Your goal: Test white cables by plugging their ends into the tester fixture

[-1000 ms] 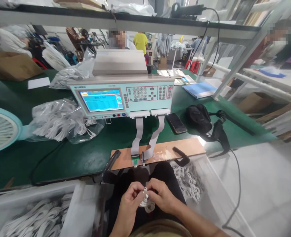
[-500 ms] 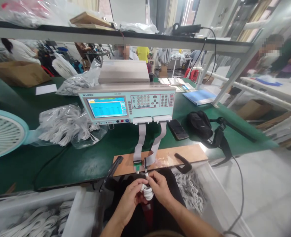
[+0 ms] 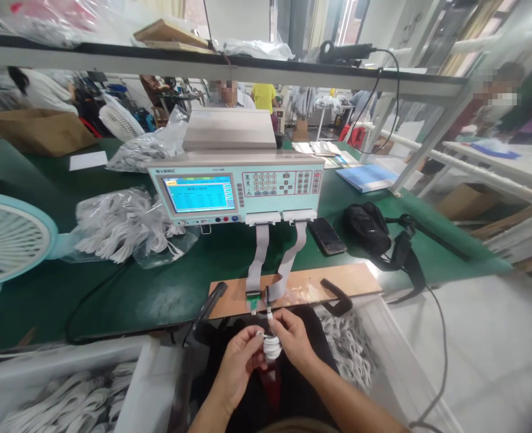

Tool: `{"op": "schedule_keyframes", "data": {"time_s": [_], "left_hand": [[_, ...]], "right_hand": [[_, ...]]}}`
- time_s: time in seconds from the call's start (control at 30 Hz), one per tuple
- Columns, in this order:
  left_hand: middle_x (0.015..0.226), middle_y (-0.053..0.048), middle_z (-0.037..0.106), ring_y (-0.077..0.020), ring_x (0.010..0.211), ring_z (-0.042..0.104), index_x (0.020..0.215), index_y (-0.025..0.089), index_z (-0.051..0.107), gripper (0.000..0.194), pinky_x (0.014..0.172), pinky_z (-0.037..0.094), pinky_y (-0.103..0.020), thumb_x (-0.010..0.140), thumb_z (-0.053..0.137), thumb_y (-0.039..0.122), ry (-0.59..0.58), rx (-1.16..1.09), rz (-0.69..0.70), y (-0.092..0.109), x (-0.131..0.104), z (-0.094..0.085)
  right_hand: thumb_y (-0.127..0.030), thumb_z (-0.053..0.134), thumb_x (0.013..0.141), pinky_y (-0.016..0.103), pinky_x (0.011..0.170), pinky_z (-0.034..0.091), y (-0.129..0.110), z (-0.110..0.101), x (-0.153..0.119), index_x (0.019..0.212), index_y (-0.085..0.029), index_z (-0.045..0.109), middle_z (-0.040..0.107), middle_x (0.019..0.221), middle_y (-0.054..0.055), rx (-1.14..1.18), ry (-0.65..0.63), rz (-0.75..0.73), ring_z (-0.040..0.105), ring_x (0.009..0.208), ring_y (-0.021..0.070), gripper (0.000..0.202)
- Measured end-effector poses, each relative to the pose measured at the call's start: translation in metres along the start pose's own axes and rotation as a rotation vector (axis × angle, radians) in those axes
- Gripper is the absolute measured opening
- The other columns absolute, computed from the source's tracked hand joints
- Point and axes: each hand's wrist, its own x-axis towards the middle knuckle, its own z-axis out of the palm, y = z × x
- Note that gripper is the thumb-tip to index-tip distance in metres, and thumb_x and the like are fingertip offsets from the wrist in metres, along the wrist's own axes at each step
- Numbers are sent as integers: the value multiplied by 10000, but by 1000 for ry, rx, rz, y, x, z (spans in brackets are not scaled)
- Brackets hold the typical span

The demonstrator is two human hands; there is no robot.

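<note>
A coiled white cable (image 3: 272,348) hangs between my two hands, below the table's front edge. My left hand (image 3: 246,350) is closed on the left side of the coil, near one cable end. My right hand (image 3: 291,338) pinches the cable's other end, whose plug (image 3: 269,314) points up at the small connector on the right ribbon cable (image 3: 287,264). Whether the plug sits inside that connector is too small to tell. Beside it, a green circuit board (image 3: 253,303) ends the left ribbon cable (image 3: 259,258). Both ribbons run up to a tester with a lit blue screen (image 3: 198,194).
Bagged white cables (image 3: 112,225) and a fan (image 3: 11,240) are on the left. A phone (image 3: 327,236) and black pouch (image 3: 367,227) lie right. Below the table edge stand bins of cables (image 3: 152,361) (image 3: 401,355). A wooden board (image 3: 302,290) carries black clamps.
My left hand has moved slightly away from my right at the fingertips. The tester's screen now shows larger text near its top. The whole view has shifted slightly.
</note>
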Motion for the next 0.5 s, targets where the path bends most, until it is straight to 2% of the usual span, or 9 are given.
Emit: {"op": "schedule_keyframes", "data": {"time_s": [0.1,0.27,0.5], "left_hand": [[521,56,508,-54,394,413,791,152,585,250,359,376,-160,735,665,382,57,151,83,-4,6,2],[488,67,484,-75,389,408,778,163,576,284,358,346,-173,753,616,443,103,347,164,-9,16,-2],[488,49,485,-101,440,426,680,170,604,287,425,333,-189,749,612,449,35,469,217,8,10,1]], "right_hand": [[-360,570,785,235,525,340,0,1,0,636,-184,525,467,568,-48,30,-2,16,408,530,112,236],[-366,577,778,239,534,344,0,1,0,630,-185,516,462,575,-46,40,1,14,408,540,115,242],[-417,595,764,242,537,358,3,1,3,641,-187,537,481,572,-43,75,0,23,423,536,116,267]]}}
